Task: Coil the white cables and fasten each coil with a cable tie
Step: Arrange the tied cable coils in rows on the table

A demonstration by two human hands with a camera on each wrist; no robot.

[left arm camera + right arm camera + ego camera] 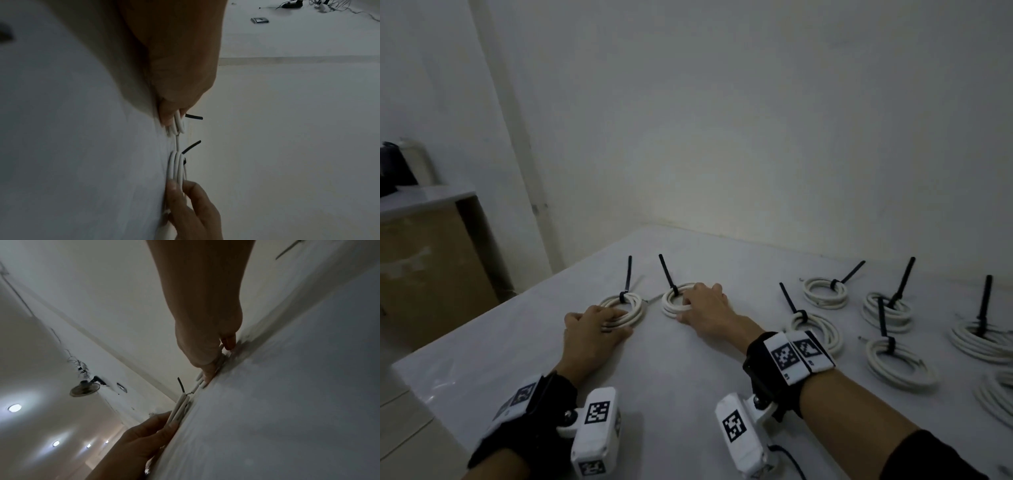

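Two white cable coils lie side by side on the white table, each bound by a black cable tie whose tail stands up. My left hand grips the near edge of the left coil, below its tie. My right hand pinches the right coil beside its tie. In the left wrist view the right hand's thumb and fingers clamp that coil. The right wrist view shows the left hand pinching its coil.
Several more tied white coils lie on the right side of the table, their black tie tails sticking up. A cardboard box stands off the table's left edge. A white wall runs along the far edge.
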